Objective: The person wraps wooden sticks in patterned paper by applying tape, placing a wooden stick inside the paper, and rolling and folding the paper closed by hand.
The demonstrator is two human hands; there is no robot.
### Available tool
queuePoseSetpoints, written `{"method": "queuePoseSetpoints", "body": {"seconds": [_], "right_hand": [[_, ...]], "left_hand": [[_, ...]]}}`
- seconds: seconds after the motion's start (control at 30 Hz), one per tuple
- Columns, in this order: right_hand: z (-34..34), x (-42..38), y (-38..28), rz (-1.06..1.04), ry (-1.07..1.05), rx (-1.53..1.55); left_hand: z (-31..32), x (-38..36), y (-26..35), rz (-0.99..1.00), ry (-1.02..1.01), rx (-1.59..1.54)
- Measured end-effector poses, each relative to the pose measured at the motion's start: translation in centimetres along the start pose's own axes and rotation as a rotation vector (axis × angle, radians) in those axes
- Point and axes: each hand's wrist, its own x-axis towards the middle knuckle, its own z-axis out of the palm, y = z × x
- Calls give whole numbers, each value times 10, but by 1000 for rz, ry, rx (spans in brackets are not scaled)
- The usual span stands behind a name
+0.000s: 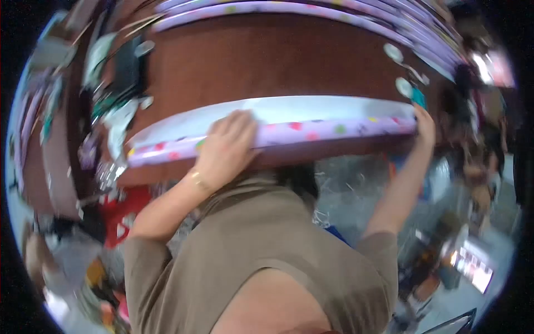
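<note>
Nearest the lens is the person's own taupe short-sleeved shirt [261,261], which fills the lower middle of the view, with both bare arms reaching up from it to the table edge. The left hand [228,147], with a thin gold bracelet [196,179] at its wrist, lies palm down and fingers spread over a long box wrapped in lilac paper with coloured polka dots [328,131]; it presses flat on the top and front face, not closed round anything. The right hand [425,123] cups the far right end of the same box, with the fingers laid against the end face; how tightly they curl there is blurred and cannot be told.

The box lies along the near edge of the dark reddish-brown wooden table [267,67]. Its long axis runs left to right across the view, bowed by the lens, with one end near the left side of the table and the other at the right hand. Its pale, glossy upper face [311,107] is turned up and the dotted face is turned toward the person.

At the far edge of the table lie several rolls of the same lilac dotted wrapping paper [311,11], parallel to the box. Two small white round discs [394,53] and a teal object [418,97] lie on the table near the right end. On the left sits blurred clutter of dark and white items [119,83].
</note>
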Motion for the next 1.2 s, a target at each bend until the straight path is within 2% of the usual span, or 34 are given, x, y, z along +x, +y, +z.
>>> {"method": "queuePoseSetpoints", "body": {"seconds": [0.03, 0.1, 0.33, 0.37, 0.4, 0.47, 0.5, 0.53, 0.6, 0.63, 0.7, 0.73, 0.8, 0.87, 0.9, 0.97, 1.0, 1.03, 1.2], "right_hand": [[9, -5, -7, 83, 43, 206], [18, -15, -22, 119, 117, 370], [31, -21, -30, -1, 288, 451], [32, -23, -38, 82, 323, 410], [27, -21, -35, 79, 335, 412], [13, -9, -12, 160, 477, 253], [6, 1, 9, 141, 565, -22], [3, -2, 7, 140, 573, -21], [1, -14, -3, -29, 643, -126], [0, -13, -6, -29, 647, -126], [1, -11, -10, -262, 439, -239], [1, -10, -8, -262, 438, -236], [6, -5, -8, -485, 435, -567], [1, 5, -14, -460, 378, -520], [-4, 14, -16, -333, 345, -554], [-15, 41, -3, -267, 421, -791], [-11, 22, -43, -75, 418, -893], [-13, 34, -47, -46, 393, -876], [23, 61, -118, -262, 357, -725]], "left_hand": [[-1, 2, -1, -6, -16, -16], [-4, 5, 2, -9, -20, 19], [-8, 12, 9, -9, -51, 41], [-7, 11, 8, -10, -55, 40], [-8, 11, 8, 1, -49, 39], [-8, 10, 8, -21, -69, 54], [-7, 10, 8, -18, -61, 52], [-7, 10, 8, -12, -57, 51], [-8, 11, 9, -17, -60, 53], [-8, 10, 9, -13, -58, 53], [-8, 10, 9, -29, -83, 44], [-8, 11, 9, -29, -84, 47], [-9, 10, 9, -10, -68, 51], [-10, 11, 11, -22, -63, 31], [-11, 11, 13, -56, -94, 11], [-12, 14, 15, -58, -101, 10], [-9, 15, 15, -61, -99, 2], [-3, 17, 15, -50, -86, -2], [11, 41, 36, -15, -64, -59]]}}
